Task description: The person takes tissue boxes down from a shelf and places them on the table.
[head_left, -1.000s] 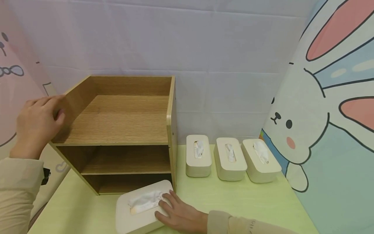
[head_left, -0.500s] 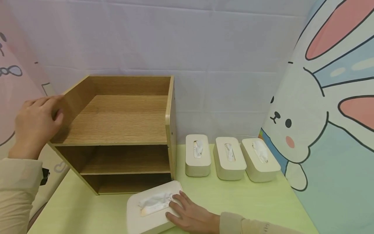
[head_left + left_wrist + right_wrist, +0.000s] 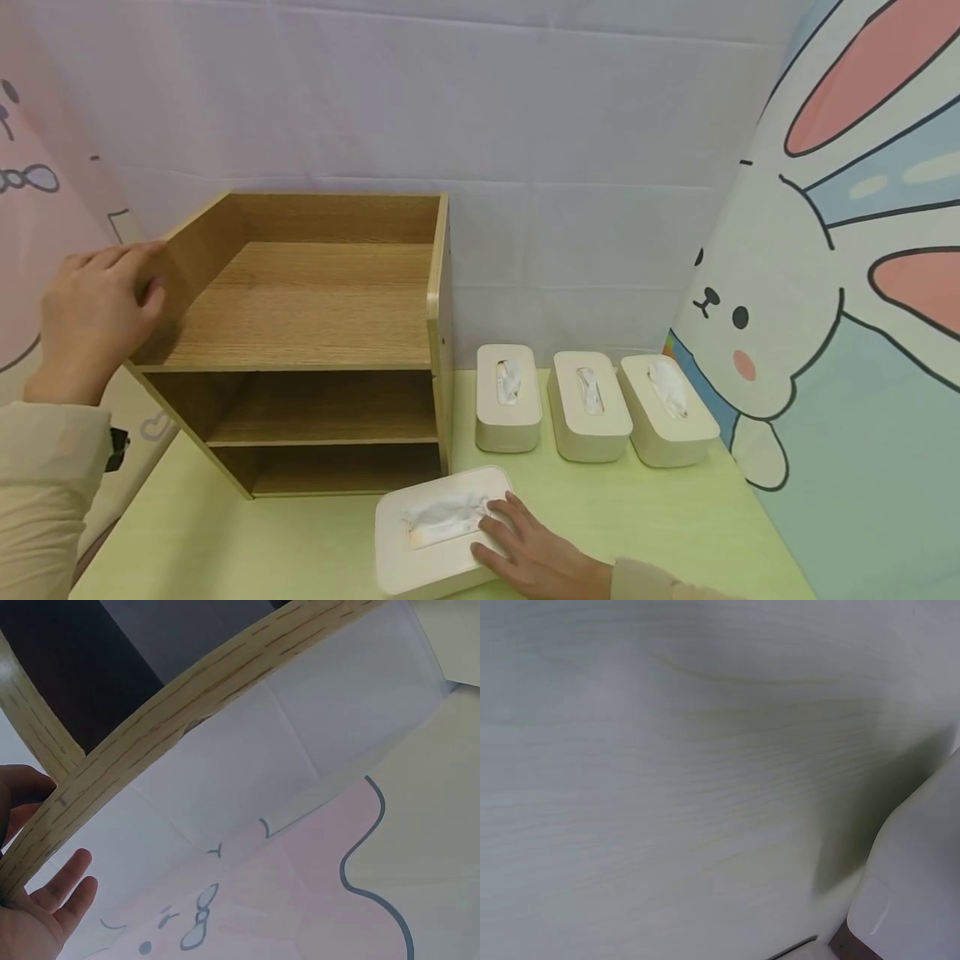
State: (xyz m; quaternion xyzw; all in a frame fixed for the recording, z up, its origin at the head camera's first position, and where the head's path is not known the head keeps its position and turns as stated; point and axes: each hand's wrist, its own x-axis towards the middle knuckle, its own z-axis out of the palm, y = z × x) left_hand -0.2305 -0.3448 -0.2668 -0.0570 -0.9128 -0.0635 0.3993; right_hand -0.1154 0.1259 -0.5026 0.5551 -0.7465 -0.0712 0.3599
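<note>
In the head view my left hand (image 3: 97,312) holds the left side panel of a three-level wooden shelf unit (image 3: 322,308). The left wrist view shows the thumb and fingers on either side of the panel's edge (image 3: 142,727). My right hand (image 3: 536,546) rests on the right end of a cream tissue box (image 3: 397,533) in front of the shelf, fingertips on its lid beside the slot with white tissue (image 3: 446,518). That box lies turned at an angle on the pale green table. The right hand's fingers are out of the right wrist view.
Three more cream tissue boxes stand in a row right of the shelf: a left one (image 3: 508,417), a middle one (image 3: 592,417) and a right one (image 3: 667,417). A white cloth wall (image 3: 600,167) hangs behind, and a rabbit-print sheet (image 3: 862,375) borders the table on the right.
The tissue box under my right hand has slid to the right along the table, away from the shelf's front, and the hand has moved with it. My left hand has stayed in place.
</note>
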